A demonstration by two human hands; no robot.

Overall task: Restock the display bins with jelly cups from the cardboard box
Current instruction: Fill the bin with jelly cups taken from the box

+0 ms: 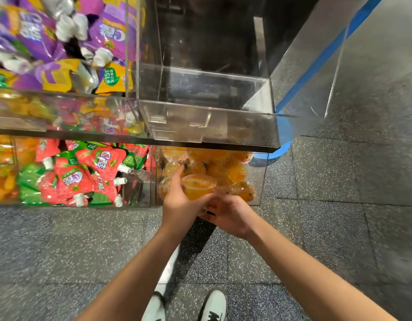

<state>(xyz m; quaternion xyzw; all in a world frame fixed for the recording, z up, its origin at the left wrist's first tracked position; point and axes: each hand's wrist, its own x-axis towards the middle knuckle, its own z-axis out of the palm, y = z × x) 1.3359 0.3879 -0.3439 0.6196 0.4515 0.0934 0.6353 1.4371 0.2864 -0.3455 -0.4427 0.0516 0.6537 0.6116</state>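
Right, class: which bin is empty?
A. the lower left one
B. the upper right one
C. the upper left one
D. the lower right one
B: the upper right bin shows only clear walls and a bare floor, while the lower right bin holds orange jelly cups and both left bins hold pouches.

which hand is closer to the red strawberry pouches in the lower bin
Left. The left hand grips an orange jelly cup just right of the bin of red strawberry spouted pouches. The right hand sits further right, under the cup, in front of the clear jelly cup bin.
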